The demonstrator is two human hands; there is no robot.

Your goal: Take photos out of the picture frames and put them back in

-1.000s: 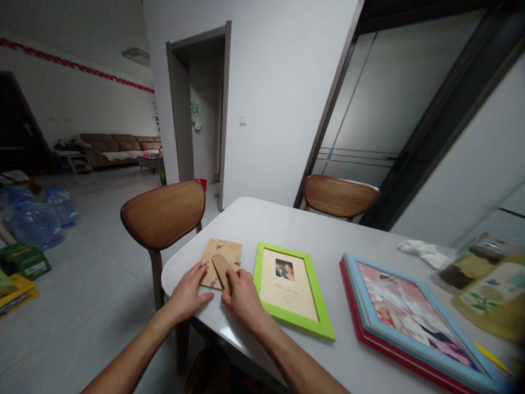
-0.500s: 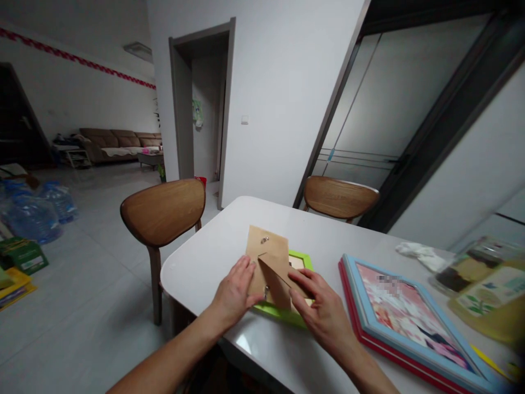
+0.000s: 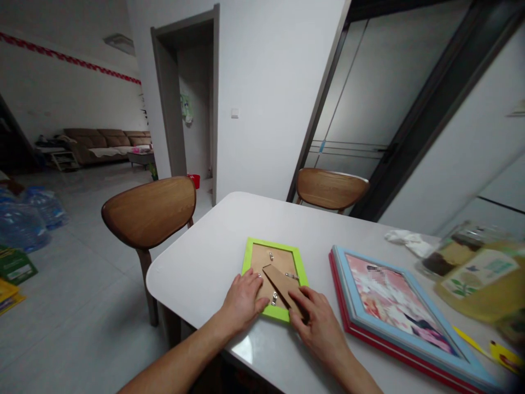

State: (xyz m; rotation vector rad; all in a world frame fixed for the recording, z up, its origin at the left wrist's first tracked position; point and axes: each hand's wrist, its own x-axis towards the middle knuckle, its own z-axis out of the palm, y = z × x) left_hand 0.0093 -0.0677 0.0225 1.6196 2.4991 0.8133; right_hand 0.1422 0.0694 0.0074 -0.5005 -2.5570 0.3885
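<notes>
A green picture frame [image 3: 302,269] lies face down on the white table, with a brown backing board [image 3: 258,256] set inside its rim. Small metal clips and hangers show on the board. My left hand [image 3: 245,298] rests with its fingers apart on the left edge of the frame and board. At the lower right, my right hand [image 3: 314,320] pinches the lower end of the brown stand flap [image 3: 283,282], which is angled across the board.
Right of my hands, a blue picture frame [image 3: 394,323] lies on a red one [image 3: 339,290]. Beyond are white tissue [image 3: 410,241], a bottle of yellow liquid [image 3: 479,279] and a yellow object [image 3: 505,355]. Wooden chairs stand left [image 3: 151,212] and at the far side [image 3: 332,189].
The backing board has come down and turned, and now sits within the green frame instead of tilted over it. Both hands have moved with it. The camera view has shifted slightly right.
</notes>
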